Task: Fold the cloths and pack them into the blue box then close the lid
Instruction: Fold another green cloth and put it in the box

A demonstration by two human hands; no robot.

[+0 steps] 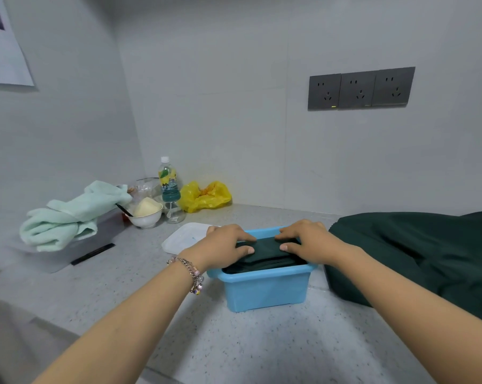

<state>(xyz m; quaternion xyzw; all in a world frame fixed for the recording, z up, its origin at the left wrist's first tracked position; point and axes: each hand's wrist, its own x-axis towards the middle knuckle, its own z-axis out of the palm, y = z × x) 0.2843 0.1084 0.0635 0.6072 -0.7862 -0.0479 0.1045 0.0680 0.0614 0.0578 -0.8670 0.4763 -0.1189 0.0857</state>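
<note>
Both hands flat, fingers straight, left hand [226, 246] & right hand [307, 241] pressing folded dark green cloth [264, 254] into blue box [264, 291], white lid [185, 236] behind-left on counter [179, 336], more dark green cloth [417, 253] at right.

A lived-in room corner, likely a dorm or small home.
A speckled stone desk [262, 342] meets plain grey walls with a triple socket panel [361, 89]; a drink bottle [168, 178], a food bowl [145, 216] (utensil inside) and a mint towel [68, 217] sit there.
</note>
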